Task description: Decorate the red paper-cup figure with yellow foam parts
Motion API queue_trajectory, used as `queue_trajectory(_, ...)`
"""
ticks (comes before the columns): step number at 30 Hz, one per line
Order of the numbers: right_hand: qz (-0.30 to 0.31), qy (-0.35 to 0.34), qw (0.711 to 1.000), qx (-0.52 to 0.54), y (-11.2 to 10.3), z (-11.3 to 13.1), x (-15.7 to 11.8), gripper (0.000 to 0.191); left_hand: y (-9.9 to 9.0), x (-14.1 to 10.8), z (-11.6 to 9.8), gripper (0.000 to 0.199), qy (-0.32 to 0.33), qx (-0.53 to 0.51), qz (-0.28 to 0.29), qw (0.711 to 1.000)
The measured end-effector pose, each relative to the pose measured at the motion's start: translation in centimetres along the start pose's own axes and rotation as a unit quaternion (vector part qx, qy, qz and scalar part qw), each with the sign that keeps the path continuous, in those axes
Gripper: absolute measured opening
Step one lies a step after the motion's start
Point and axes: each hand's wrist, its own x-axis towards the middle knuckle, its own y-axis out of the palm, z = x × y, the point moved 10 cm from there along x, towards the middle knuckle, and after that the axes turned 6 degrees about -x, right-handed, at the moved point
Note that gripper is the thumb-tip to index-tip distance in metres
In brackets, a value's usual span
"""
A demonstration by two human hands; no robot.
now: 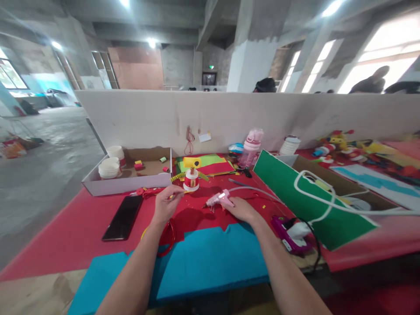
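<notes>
My left hand (166, 202) pinches a thin yellow strip (188, 192), whose free end points right, by the foot of a small figure. That figure has a red and white paper cup body (190, 181), a yellow roll for a head (191, 162) and green folded-paper arms. My right hand (242, 209) is wrapped round the handle of a pink hot glue gun (219, 198). The gun's nozzle points left over the red tabletop, apart from the strip. Beneath my left wrist lies a red ring-shaped loop (172, 240), partly hidden by the arm.
On the left are a black phone (122, 218) and a cardboard box (127, 187) with paper cups. Coloured paper sheets (213, 165) and a pink bottle (252, 146) stand behind. A green-sided box (305, 199), a purple power strip (292, 238) and a white cable (328, 203) are right.
</notes>
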Motion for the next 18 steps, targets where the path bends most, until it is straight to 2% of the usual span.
queue_trajectory(3, -0.103, 0.013, 0.995, -0.009, -2.7, 0.9, 1.3, 0.032, -1.0, 0.9, 1.1, 0.009, -0.094, -0.047, -0.049, 0.993)
queue_trajectory(4, -0.157, 0.002, 0.987, 0.026, -4.0, 1.9, 1.9, 0.03, -1.2, 1.4, 1.3, 0.011, -0.121, -0.065, -0.06, 0.989)
queue_trajectory(6, -0.198, -0.051, 0.964, 0.17, -5.4, 4.8, 3.6, 0.028, -1.3, 2.9, 1.5, 0.015, -0.157, -0.091, -0.066, 0.981)
queue_trajectory(7, -0.188, -0.072, 0.942, 0.268, -5.5, 6.1, 4.8, 0.031, -1.3, 3.8, 1.5, 0.017, -0.165, -0.095, -0.064, 0.98)
queue_trajectory(9, -0.103, -0.082, 0.9, 0.416, -4.1, 8.7, 7.4, 0.037, -1.2, 5.7, 1.8, 0.019, -0.178, -0.095, -0.064, 0.977)
queue_trajectory(10, -0.06, -0.072, 0.885, 0.456, -3.2, 9.7, 8.4, 0.038, -1.1, 6.6, 2.0, 0.021, -0.187, -0.093, -0.06, 0.976)
queue_trajectory(12, -0.016, -0.059, 0.863, 0.502, -2.0, 11.0, 10.0, 0.038, -0.5, 8.1, 2.6, 0.022, -0.207, -0.084, -0.039, 0.974)
queue_trajectory(14, -0.013, -0.059, 0.849, 0.524, -1.5, 11.5, 10.8, 0.037, 0.0, 9.2, 3.2, 0.022, -0.222, -0.069, -0.005, 0.973)
queue_trajectory(18, -0.055, -0.082, 0.841, 0.532, -1.7, 11.6, 11.2, 0.039, 0.0, 10.5, 4.0, 0.022, -0.232, -0.033, 0.048, 0.971)
